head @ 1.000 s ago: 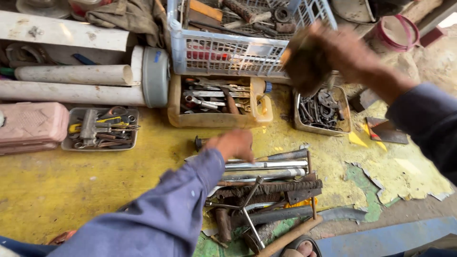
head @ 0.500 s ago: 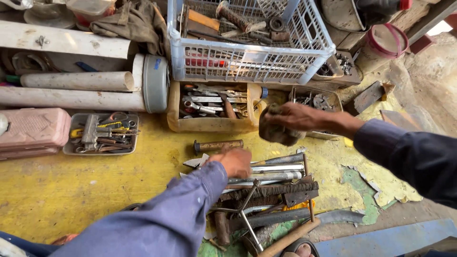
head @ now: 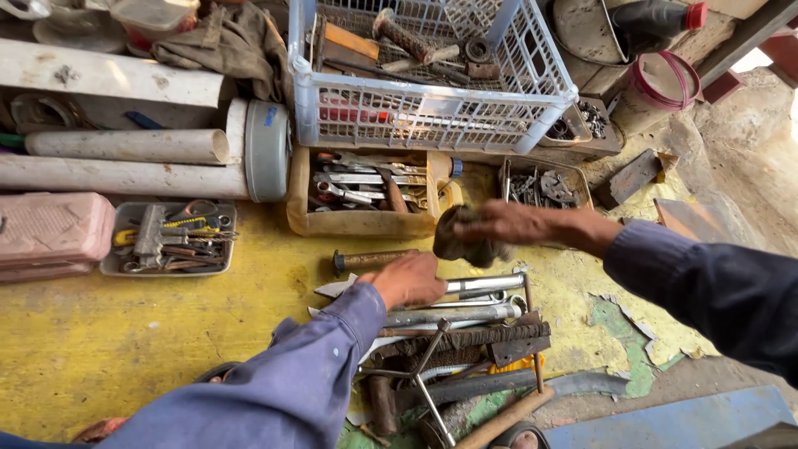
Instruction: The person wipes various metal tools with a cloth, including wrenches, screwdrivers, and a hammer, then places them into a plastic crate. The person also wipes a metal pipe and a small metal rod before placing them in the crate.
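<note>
My left hand [head: 409,279] rests on a pile of long metal tools [head: 465,312], wrenches and bars, lying on the yellow surface [head: 166,333]; whether its fingers grip one is hidden. My right hand [head: 503,223] holds a dark, dirty rag [head: 460,237] just above the top end of the pile, a little right of the left hand. A rusty round handle piece [head: 374,259] lies just left of the left hand.
An open yellow box of wrenches [head: 362,193] sits behind the hands, under a white plastic crate [head: 432,112] of parts. White pipes [head: 125,162], a pink case [head: 51,233] and a small tool tray [head: 170,237] are at left. A bolt tray [head: 544,187] is at right.
My right hand has come down and leftward with the rag, from up by the crate to just above the tool pile. The left hand stays on the tools.
</note>
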